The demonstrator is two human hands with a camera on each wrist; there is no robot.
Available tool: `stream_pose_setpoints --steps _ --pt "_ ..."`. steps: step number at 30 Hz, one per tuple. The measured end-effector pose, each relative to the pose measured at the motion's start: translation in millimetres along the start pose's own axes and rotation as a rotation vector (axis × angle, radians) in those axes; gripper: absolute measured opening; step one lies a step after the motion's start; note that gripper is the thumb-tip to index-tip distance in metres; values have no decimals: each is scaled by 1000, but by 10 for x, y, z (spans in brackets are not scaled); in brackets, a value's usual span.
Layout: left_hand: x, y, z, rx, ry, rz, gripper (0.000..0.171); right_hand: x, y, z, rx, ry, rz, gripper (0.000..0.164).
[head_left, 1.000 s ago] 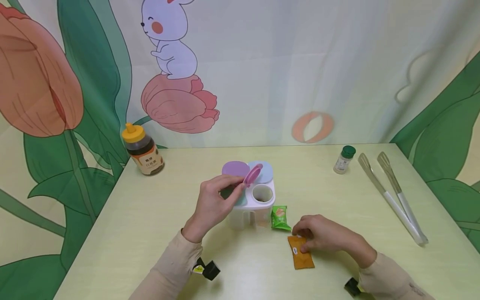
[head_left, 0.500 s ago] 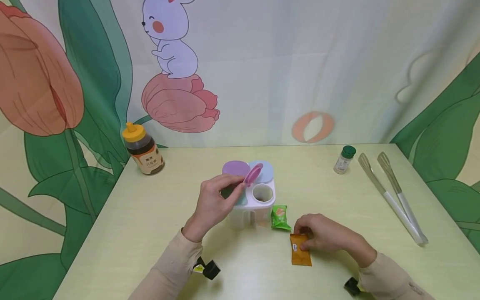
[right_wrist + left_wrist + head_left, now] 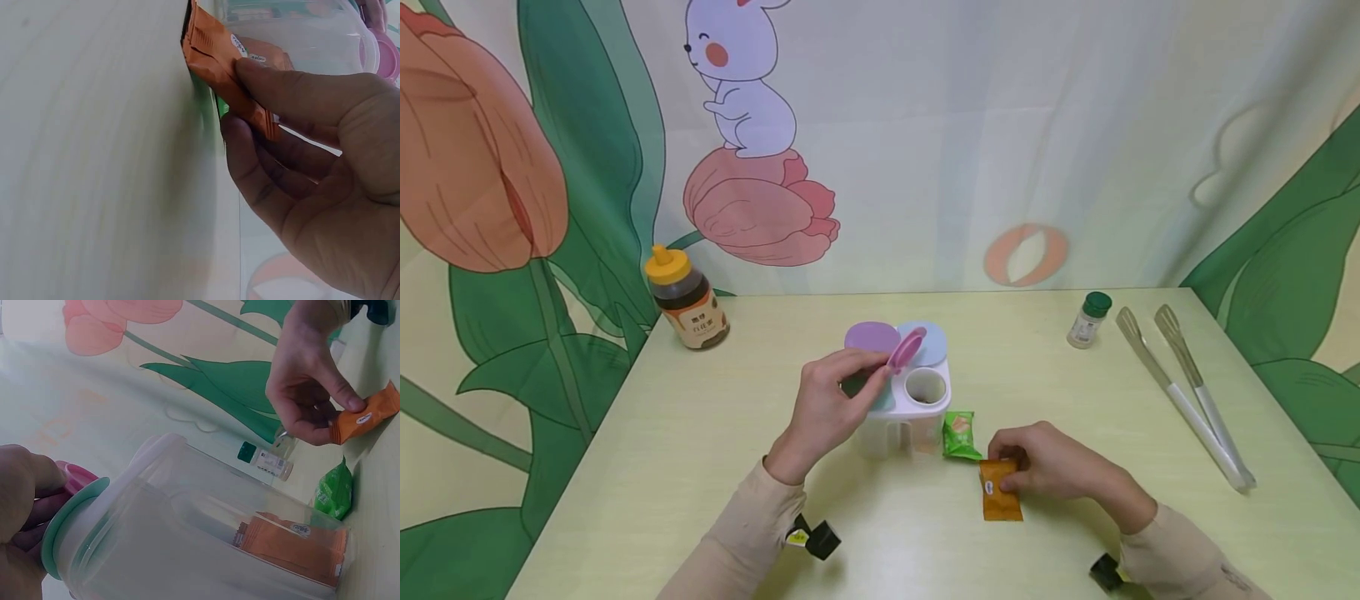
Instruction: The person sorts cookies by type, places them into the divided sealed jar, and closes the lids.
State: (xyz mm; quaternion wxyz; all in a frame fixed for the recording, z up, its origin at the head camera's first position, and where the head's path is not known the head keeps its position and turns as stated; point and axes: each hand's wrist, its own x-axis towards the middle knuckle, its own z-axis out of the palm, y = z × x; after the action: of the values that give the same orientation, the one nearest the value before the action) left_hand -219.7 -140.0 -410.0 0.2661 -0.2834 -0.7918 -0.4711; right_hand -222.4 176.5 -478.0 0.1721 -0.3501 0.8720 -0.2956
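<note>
My left hand (image 3: 829, 402) pinches a round pink lid (image 3: 907, 350) that stands tilted above a clear plastic storage box (image 3: 880, 435) with several round lids. Beside the raised lid, a round opening (image 3: 925, 387) in the box's top is uncovered. Through the clear wall, the left wrist view shows an orange packet (image 3: 294, 550) inside the box. Between thumb and fingers, my right hand (image 3: 1047, 463) holds another small orange snack packet (image 3: 1002, 500) by its upper end, to the box's right. A green snack packet (image 3: 959, 435) lies against the box's right side.
A honey bottle (image 3: 688, 304) with a yellow cap stands at the back left of the table. Toward the back right are a green-capped seasoning jar (image 3: 1087, 321) and metal tongs (image 3: 1187, 400). A printed curtain (image 3: 910, 167) hangs behind the table.
My right hand has carried the orange packet slightly away from me, closer to the green packet, and the packet has turned straighter. My left hand and the pink lid have stayed put.
</note>
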Motion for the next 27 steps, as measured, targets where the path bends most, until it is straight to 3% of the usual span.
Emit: stream_pose_setpoints --steps 27 --pt "4 -3 -1 1 4 7 17 -8 -14 -99 23 117 -10 16"
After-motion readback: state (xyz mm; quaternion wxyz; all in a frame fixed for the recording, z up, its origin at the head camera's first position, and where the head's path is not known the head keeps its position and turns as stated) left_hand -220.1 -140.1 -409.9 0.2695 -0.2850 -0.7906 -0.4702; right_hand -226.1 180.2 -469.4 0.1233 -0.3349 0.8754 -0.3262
